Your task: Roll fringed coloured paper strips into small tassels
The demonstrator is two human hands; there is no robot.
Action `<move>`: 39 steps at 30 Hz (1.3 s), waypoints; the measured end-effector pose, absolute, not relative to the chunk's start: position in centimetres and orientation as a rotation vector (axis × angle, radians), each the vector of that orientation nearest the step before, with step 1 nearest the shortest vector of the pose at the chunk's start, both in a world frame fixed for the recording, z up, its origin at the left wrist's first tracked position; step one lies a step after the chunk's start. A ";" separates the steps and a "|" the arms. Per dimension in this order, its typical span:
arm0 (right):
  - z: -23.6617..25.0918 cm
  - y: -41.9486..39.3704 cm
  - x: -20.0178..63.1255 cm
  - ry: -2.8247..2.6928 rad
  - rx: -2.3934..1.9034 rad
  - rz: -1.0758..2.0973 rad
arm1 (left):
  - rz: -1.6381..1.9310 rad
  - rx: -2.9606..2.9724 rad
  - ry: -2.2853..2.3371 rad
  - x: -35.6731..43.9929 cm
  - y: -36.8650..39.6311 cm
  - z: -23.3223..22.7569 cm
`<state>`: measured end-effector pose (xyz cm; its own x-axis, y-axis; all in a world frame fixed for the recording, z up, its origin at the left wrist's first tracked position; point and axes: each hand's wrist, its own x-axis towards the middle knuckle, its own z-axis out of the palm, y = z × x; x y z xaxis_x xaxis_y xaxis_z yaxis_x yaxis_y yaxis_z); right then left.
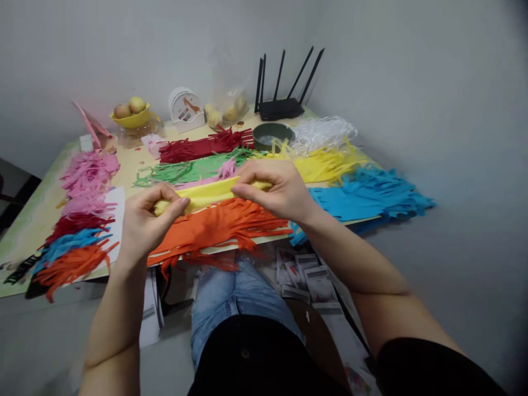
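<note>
Both of my hands hold a yellow paper strip (206,193) stretched level above the table edge. My left hand (144,223) pinches its left end between thumb and fingers. My right hand (276,190) grips its right part from above. Just under the strip lies a fringed orange paper sheet (218,225) that hangs over the table's front edge. Behind it lie green fringed paper (185,170) and dark red fringed paper (202,146).
Blue fringed paper (367,198) and yellow fringed paper (325,162) cover the right side of the table (127,165). Pink, red, blue and orange piles (78,220) lie left. A green bowl (273,135), black router (280,107) and yellow fruit bowl (131,116) stand at the back.
</note>
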<state>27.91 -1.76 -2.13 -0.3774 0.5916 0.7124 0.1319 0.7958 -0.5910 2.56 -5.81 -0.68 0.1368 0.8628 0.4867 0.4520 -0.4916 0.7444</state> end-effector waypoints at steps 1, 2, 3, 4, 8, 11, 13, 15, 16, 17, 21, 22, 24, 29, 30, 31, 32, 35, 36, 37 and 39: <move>-2.1 -2.0 27.8 -1.927 -0.597 0.491 | 1.329 2.051 1.327 2.7 -5.8 -0.8; -2.1 -2.1 27.6 -1.934 -0.643 0.457 | 1.338 2.083 1.375 2.8 -5.8 -0.9; -2.1 -2.3 27.6 -1.942 -0.680 0.437 | 1.331 2.105 1.407 2.9 -5.8 -1.0; -2.1 -2.4 27.5 -1.954 -0.706 0.428 | 1.314 2.129 1.427 2.9 -5.7 -1.0; -2.0 -2.5 27.8 -1.980 -0.757 0.471 | 1.220 2.219 1.463 2.8 -5.5 -1.2; -2.0 -2.6 27.9 -1.917 -0.771 0.684 | 1.213 2.035 1.348 2.6 -5.6 -1.1; -2.1 -2.6 27.8 -1.842 -0.732 0.901 | 1.204 1.808 1.215 2.6 -5.8 -1.2; -2.3 -2.7 27.7 -1.752 -0.671 1.073 | 1.225 1.614 1.109 2.7 -5.9 -1.4; -2.4 -2.7 27.6 -1.711 -0.643 1.128 | 1.247 1.547 1.071 2.8 -5.9 -1.5; -2.6 -2.7 27.5 -1.675 -0.617 1.166 | 1.271 1.492 1.043 2.9 -6.0 -1.6; -3.1 -2.4 27.3 -1.562 -0.541 1.282 | 1.342 1.359 0.945 3.5 -6.0 -1.9; -3.2 -2.3 27.2 -1.535 -0.531 1.305 | 1.355 1.350 0.919 3.6 -5.9 -1.9; -3.4 -2.1 27.0 -1.487 -0.524 1.342 | 1.370 1.356 0.876 3.8 -5.9 -2.0; -3.8 -1.6 26.8 -1.480 -0.525 1.355 | 1.387 1.489 0.868 3.7 -5.7 -2.2; -3.8 -1.6 26.8 -1.510 -0.520 1.343 | 1.388 1.558 0.896 3.6 -5.8 -2.3; -3.8 -1.7 26.9 -1.549 -0.528 1.316 | 1.387 1.639 0.942 3.5 -5.8 -2.3; -3.8 -1.8 26.9 -1.593 -0.546 1.271 | 1.380 1.725 1.003 3.4 -5.8 -2.4; -3.5 -2.3 27.1 -1.740 -0.660 1.023 | 1.382 1.939 1.209 3.3 -6.0 -2.7; -3.4 -2.5 27.2 -1.788 -0.703 0.923 | 1.376 1.987 1.256 3.3 -6.1 -2.7; -3.3 -2.7 27.3 -1.835 -0.743 0.828 | 1.362 2.030 1.292 3.3 -6.1 -2.7; -3.3 -2.8 27.4 -1.908 -0.824 0.674 | 1.293 2.103 1.349 3.3 -6.3 -2.6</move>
<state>27.41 -2.80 -3.27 -0.3521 0.7710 0.5306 0.2667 0.6260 -0.7328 3.34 -6.32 -2.64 0.1414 0.8459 0.5143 0.5496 -0.4992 0.6699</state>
